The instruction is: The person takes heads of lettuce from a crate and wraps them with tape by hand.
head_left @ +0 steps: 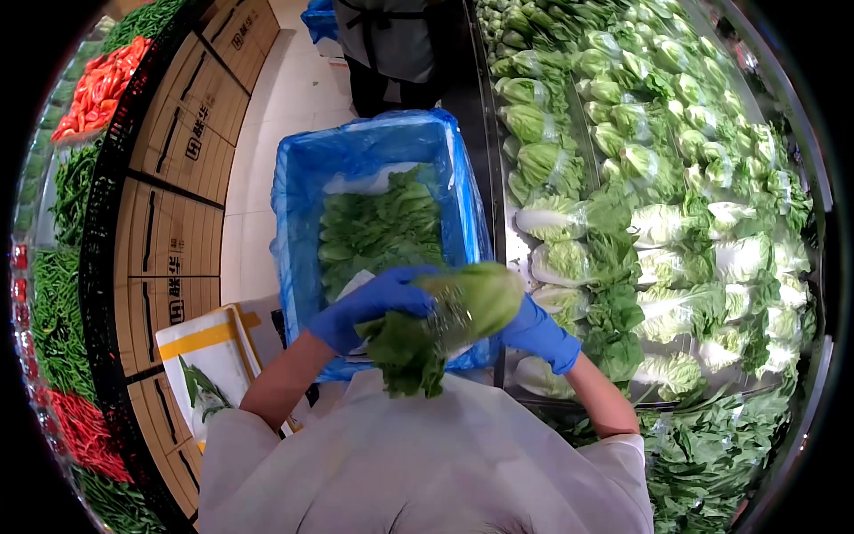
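Observation:
A head of leafy lettuce [476, 307], wrapped round its middle in clear film, is held level in front of my chest. My left hand [378, 307], in a blue glove, grips it near its dark leafy end. My right hand [541, 334], gloved in blue too, is at the pale base end, its fingers partly hidden behind the lettuce. Beneath and beyond the hands stands a crate lined with blue plastic [296, 191]. Loose green lettuce [382, 222] lies inside it with some white paper.
A display shelf on the right bears rows of wrapped lettuce [543, 165] and pale cabbages [658, 227]. Red peppers [102, 84] and green ones lie on the left stand. A white foam box [191, 343] is at lower left. A person in an apron [391, 44] stands beyond the crate.

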